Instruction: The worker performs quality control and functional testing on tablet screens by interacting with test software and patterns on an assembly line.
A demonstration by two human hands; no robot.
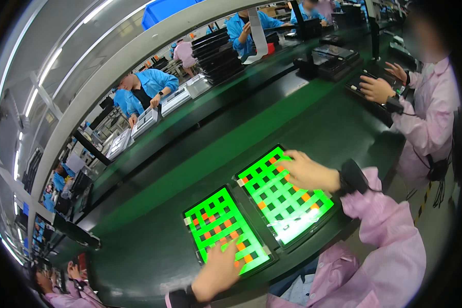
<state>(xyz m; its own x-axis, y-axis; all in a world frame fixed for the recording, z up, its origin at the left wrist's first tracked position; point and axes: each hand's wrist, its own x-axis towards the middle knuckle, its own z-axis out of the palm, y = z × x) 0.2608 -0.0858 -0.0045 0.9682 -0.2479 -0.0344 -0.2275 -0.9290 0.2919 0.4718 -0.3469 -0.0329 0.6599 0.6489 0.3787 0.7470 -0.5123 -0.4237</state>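
Note:
Two tablets lie side by side on the green bench in front of me. The left tablet (pixel 215 205) and the right tablet (pixel 262 192) both glow bright green, with a grid of black and orange squares. Over the lower part of the left tablet is my left hand (pixel 218 272), its fingers stretched out at the screen. My right hand (pixel 310 172) reaches across the upper right of the other tablet, fingers extended and apart. Neither hand grips anything. Whether the fingertips press the glass I cannot tell. Part of each screen is hidden beneath my hands.
The dark green bench (pixel 149 236) runs diagonally past me. A co-worker in pink (pixel 428 97) works at the right, another (pixel 69 290) at the lower left. Black trays (pixel 215 56) are stacked across the bench, and a black device (pixel 333 59) stands at the far right.

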